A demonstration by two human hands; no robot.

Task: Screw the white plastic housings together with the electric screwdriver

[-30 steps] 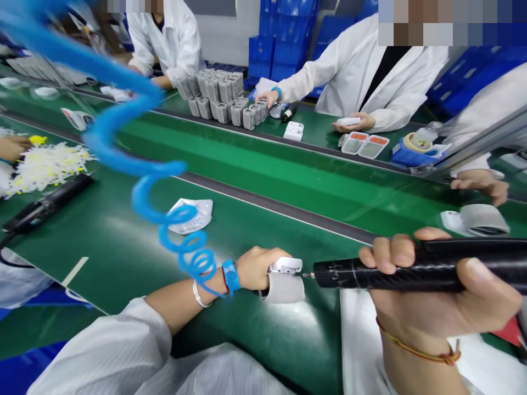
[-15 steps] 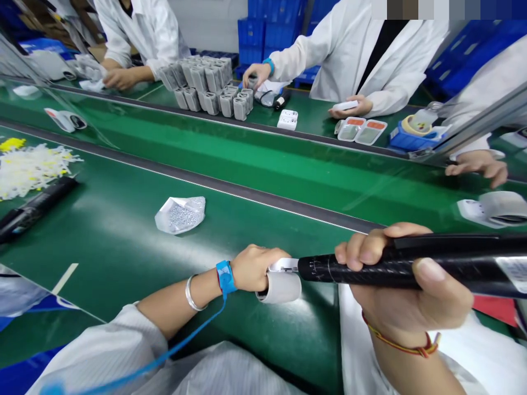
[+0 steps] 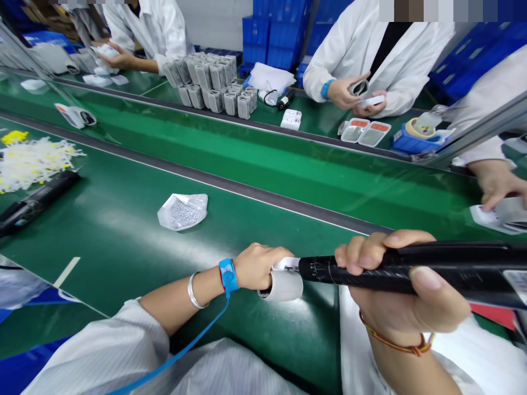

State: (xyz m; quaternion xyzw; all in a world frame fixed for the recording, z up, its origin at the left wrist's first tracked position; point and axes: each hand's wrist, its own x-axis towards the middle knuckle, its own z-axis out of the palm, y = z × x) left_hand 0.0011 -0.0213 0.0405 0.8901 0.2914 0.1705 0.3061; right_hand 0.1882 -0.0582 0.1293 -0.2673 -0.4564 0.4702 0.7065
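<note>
My left hand (image 3: 257, 267), with a blue wrist strap and a silver bangle, is closed on a white device with a curved grey cuff (image 3: 285, 286), close above the green bench. My right hand (image 3: 395, 285) wraps around a black electric screwdriver (image 3: 448, 269), held nearly level. Its tip points left and meets the white part of the device beside my left fingers. The bit's exact contact point is too small to make out.
A paper tray of small screws (image 3: 183, 212) lies ahead. At left are a pile of white and yellow plastic pieces (image 3: 39, 162) and a second black screwdriver (image 3: 37, 200). Beyond the conveyor belt (image 3: 230, 159), co-workers handle parts near stacked grey cuffs (image 3: 214, 82).
My hands, device and screwdriver stay nearly in place. Across the belt, a co-worker's hand has brought a grey cuff to a white part. At right, another person's hand now touches a device.
</note>
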